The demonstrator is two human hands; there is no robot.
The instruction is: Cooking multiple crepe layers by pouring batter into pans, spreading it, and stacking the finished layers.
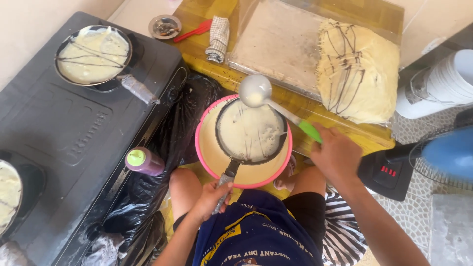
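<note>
My left hand (211, 198) grips the wrapped handle of a small dark frying pan (251, 132) coated with pale batter and thin dark lines. I hold the pan over a pink-rimmed basin (207, 152) of yellowish batter. My right hand (336, 153) holds the green handle of a metal ladle (256, 91), whose bowl hovers above the pan's far edge with a little batter in it.
A black stove (74, 143) at left carries another pan with batter (93, 54) and a third pan (7, 194) at the lower left edge. A purple squeeze bottle (144, 161) lies by the stove. Finished crepes (357, 71) are stacked on a plastic-covered board. A blue fan (446, 152) stands right.
</note>
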